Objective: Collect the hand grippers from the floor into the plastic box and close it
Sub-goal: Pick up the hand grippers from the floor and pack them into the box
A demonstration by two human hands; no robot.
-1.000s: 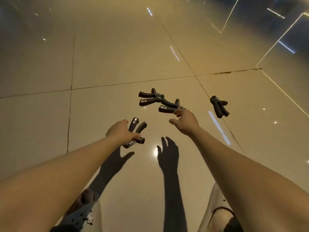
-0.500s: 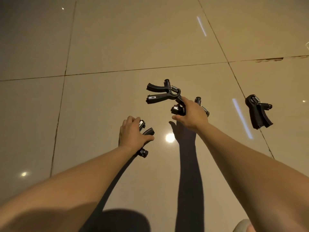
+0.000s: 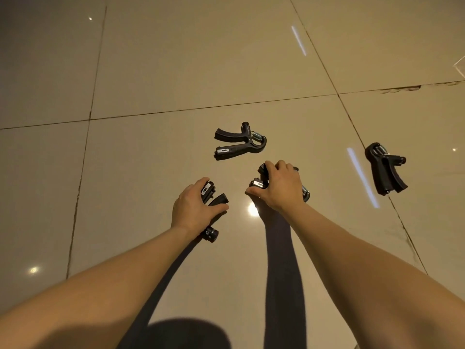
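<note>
left hand [image 3: 191, 210], right hand [image 3: 279, 187] around grippers [image 3: 219, 198]

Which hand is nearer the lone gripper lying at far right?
Right. The right hand, gripping another gripper, is left of the lone gripper; the left hand is farther left.

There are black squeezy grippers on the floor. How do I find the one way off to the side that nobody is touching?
Find the dark seam slanting down the right side of the tiled floor, beside a bright light streak. The hand gripper lies right on that seam, farthest right of all. Its handles point back toward you, while the other loose gripper has handles pointing left.
</note>
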